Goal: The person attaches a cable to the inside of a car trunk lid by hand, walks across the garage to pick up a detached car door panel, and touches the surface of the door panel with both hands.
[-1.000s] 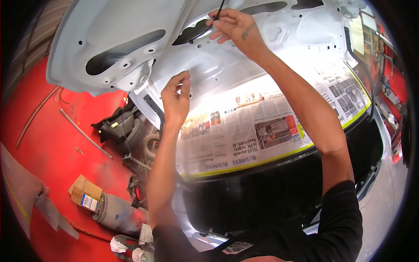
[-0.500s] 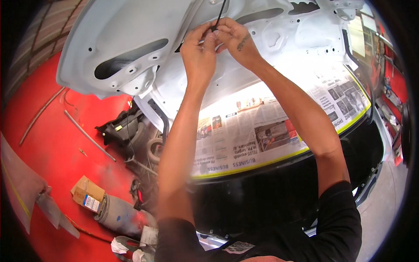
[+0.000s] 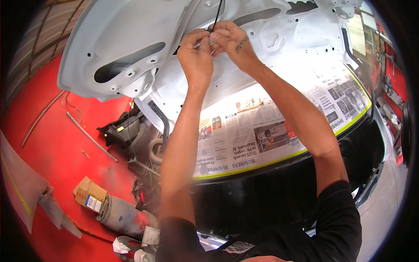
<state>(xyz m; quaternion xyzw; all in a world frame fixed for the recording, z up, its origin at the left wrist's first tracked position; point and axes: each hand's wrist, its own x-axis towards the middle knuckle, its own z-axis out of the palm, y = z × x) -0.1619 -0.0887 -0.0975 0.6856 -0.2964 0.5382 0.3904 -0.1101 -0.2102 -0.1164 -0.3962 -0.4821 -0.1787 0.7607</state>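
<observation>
Both hands are raised to the underside of a white metal panel [image 3: 122, 35] full of cutouts and holes. My left hand [image 3: 197, 54] has its fingers curled and pinched at a small black fitting [image 3: 209, 30] on a thin black cable [image 3: 217, 16]. My right hand [image 3: 231, 43] meets it there, fingertips closed around the cable's lower end. The two hands' fingers overlap, so the fitting is mostly hidden. Below them lies newspaper masking [image 3: 270, 113] edged with yellow tape.
A glossy black panel [image 3: 253, 196] lies below the newspaper. At left, on red flooring [image 3: 48, 166], are thin rods [image 3: 91, 135], dark plastic parts [image 3: 122, 131], a cardboard box [image 3: 89, 192] on a stained cylinder [image 3: 122, 214], and translucent sheeting [image 3: 17, 187]. A corrugated wall [image 3: 35, 39] stands upper left.
My left hand has risen and moved right to join my right hand at the cable fitting, its fingers now closed there. My right hand has shifted slightly down with the cable.
</observation>
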